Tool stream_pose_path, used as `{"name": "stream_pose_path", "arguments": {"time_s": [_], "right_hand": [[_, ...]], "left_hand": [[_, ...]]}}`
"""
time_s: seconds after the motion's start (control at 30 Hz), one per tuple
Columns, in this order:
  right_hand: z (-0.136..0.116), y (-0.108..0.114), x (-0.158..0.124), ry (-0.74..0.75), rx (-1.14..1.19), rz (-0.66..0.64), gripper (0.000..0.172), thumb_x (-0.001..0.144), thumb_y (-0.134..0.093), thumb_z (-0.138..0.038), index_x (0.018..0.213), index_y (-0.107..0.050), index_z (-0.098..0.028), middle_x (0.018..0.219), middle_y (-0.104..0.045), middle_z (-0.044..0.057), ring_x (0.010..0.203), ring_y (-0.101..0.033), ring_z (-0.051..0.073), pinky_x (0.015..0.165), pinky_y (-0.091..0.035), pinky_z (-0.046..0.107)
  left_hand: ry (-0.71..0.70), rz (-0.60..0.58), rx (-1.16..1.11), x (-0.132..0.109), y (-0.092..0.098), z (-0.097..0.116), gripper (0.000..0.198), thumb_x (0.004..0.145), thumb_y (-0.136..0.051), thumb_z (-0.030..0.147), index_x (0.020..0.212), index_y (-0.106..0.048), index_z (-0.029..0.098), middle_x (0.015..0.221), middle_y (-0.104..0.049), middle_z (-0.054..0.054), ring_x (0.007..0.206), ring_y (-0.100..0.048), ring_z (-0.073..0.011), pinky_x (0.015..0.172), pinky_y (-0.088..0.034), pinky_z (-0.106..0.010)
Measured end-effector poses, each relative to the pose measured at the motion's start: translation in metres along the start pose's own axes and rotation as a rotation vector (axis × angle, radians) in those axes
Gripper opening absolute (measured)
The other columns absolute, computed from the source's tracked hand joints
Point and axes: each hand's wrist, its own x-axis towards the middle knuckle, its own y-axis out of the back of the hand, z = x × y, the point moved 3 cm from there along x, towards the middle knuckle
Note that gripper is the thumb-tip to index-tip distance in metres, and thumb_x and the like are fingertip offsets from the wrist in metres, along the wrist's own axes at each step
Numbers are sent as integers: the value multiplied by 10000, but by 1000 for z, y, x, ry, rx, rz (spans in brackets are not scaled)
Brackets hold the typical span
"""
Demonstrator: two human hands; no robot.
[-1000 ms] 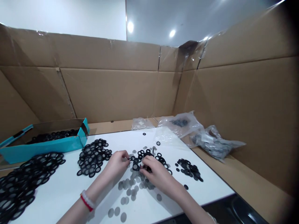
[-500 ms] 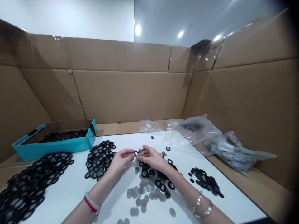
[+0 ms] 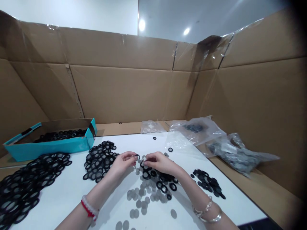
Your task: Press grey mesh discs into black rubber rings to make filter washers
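On my feed the left grip [image 3: 123, 163] is pinched nearly closed on a black rubber ring [image 3: 137, 157], holding it up off the tabletop [image 3: 69, 195] between thumb and fingertip. The right grip [image 3: 159, 161] sits just beside that ring, its fingertips [image 3: 146, 162] drawn together; I cannot tell whether they have hold of anything. Under both grips lies a loose spread of black rings [image 3: 160, 183] mixed with grey mesh discs [image 3: 141, 199]. To the left I see a heap of rings with mesh centres [image 3: 99, 161], and a bigger heap [image 3: 28, 175] beyond it at the left edge. A smaller heap [image 3: 206, 183] lies to the right. At the far left, a teal box lid [image 3: 45, 148] holds more rings. Clear plastic bags [image 3: 230, 153] rest far right, against cardboard walls [image 3: 120, 92].
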Motion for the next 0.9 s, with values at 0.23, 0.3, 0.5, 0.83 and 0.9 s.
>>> {"name": "stream_pose_path", "arguments": {"time_s": [0.23, 0.3, 0.5, 0.83, 0.9], "right_hand": [[-19, 2, -7, 47, -154, 42, 410, 949, -335, -455, 733, -552, -183, 793, -547, 9, 750, -508, 153, 724, -379, 285], [-19, -3, -4, 55, -120, 50, 395, 953, -323, -460, 729, -505, -190, 726, -500, -13, 697, -475, 140, 658, -365, 262], [-18, -18, 0, 126, 1, 134, 368, 943, -371, -442, 671, -379, -193, 654, -370, -43, 626, -376, 113, 593, -310, 232], [-18, -26, 0, 137, 225, 216, 345, 930, -417, -452, 699, -357, -202, 674, -329, -48, 631, -344, 112, 600, -293, 237], [-19, -24, -1, 142, 215, 239, 353, 926, -431, -436, 685, -315, -206, 666, -291, -53, 615, -314, 108, 583, -273, 237]], "left_hand": [[24, -96, -72, 0, -3, -10, 275, 572, -804, 313, 734, -649, 154, 669, -659, -18, 607, -591, -129, 655, -458, -263], [35, -130, -83, -1, -6, -12, 279, 569, -811, 306, 728, -641, 153, 649, -652, -10, 596, -587, -121, 655, -455, -260], [98, -75, -193, -6, -6, -5, 390, 534, -836, 262, 848, -634, 149, 650, -672, -5, 613, -604, -111, 670, -453, -235], [37, 48, -200, -15, -9, 9, 280, 523, -836, 306, 665, -650, 152, 668, -661, -4, 661, -595, -109, 690, -451, -220], [20, 23, -178, -15, -10, 8, 305, 547, -825, 321, 572, -567, 161, 589, -611, 19, 625, -575, -100, 650, -436, -211]]}}
